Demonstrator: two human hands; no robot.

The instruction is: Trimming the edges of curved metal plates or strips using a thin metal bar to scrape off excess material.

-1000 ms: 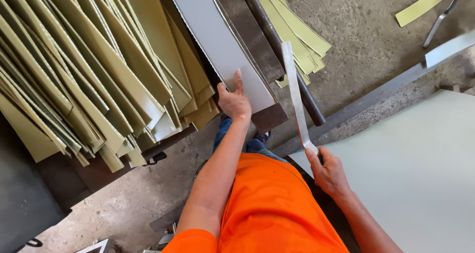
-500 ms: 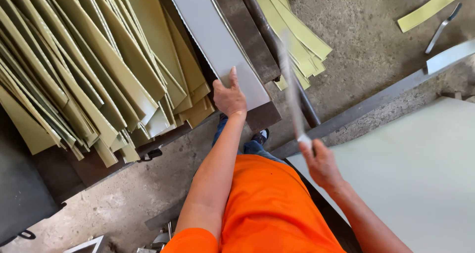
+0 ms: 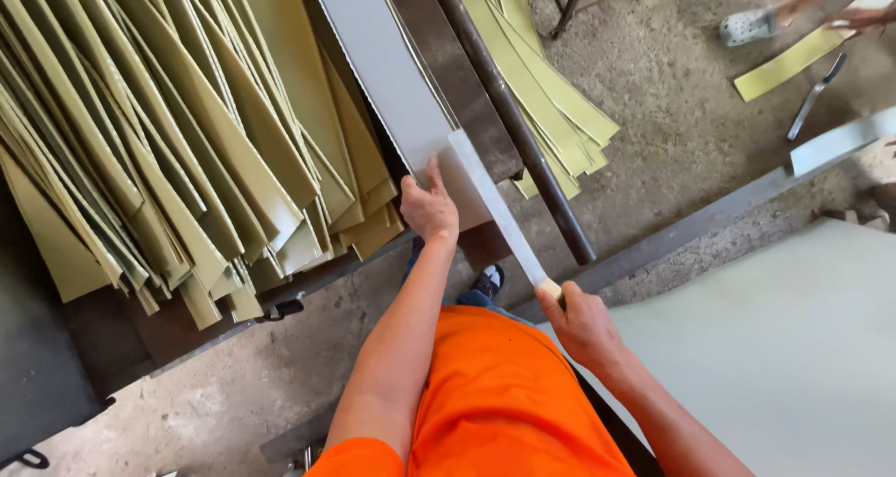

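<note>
Right hand pinches the near end of a thin pale strip; left hand lies flat, fingers spread, on the grey sheet. The strip looks light, springy, probably sharp-edged.

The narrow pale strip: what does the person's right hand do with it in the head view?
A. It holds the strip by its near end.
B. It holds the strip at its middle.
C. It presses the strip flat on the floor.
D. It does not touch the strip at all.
A: the right hand closes its fingers on the near end of the narrow pale strip, whose far end lies by the left hand on the grey sheet.
</note>
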